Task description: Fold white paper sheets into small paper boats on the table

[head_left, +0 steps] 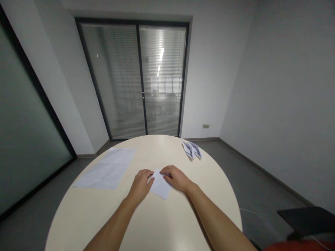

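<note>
Head view shows a round cream worktop [157, 223] with a large creased sheet [104, 170] on its left side. Near the middle, the left hand [142, 180] and right hand [177, 177], fingers narrowed, hold opposite edges of a small white paper [160, 189].

The camera sits on the person's head and looks forward and a bit down. The round table [146, 219] is close below, and the glass doors [141, 76] are farther off, ahead.
</note>
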The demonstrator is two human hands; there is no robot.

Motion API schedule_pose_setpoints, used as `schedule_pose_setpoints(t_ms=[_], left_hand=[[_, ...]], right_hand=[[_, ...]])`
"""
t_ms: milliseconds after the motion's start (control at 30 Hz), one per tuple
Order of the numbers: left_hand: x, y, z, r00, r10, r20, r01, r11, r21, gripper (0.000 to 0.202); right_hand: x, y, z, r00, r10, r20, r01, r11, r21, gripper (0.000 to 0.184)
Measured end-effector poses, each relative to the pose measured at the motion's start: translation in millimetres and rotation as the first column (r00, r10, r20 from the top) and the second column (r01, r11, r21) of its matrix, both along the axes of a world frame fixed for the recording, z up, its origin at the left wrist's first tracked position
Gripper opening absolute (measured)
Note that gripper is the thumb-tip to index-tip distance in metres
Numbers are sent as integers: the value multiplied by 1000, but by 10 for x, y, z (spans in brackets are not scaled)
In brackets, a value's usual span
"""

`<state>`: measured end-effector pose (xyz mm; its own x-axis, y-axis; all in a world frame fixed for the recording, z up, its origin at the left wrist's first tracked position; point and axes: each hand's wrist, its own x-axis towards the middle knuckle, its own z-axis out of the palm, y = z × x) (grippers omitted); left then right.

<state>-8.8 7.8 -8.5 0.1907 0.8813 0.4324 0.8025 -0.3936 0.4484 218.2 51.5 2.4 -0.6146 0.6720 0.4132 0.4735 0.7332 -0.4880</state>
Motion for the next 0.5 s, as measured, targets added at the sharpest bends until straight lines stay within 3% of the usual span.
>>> schedule_pose_setpoints(t_ms=[233, 500], left_hand=[[1, 11, -37, 997, -82, -1, 82, 997, 3, 34], [14, -42, -28, 991, -131, -35, 130, 991, -40, 34]], right_hand=[[-10, -8, 0, 1000, -1, 5, 1, 1000, -5, 25], [-11, -52, 78, 1000, 15, 4, -15, 998, -55, 25]])
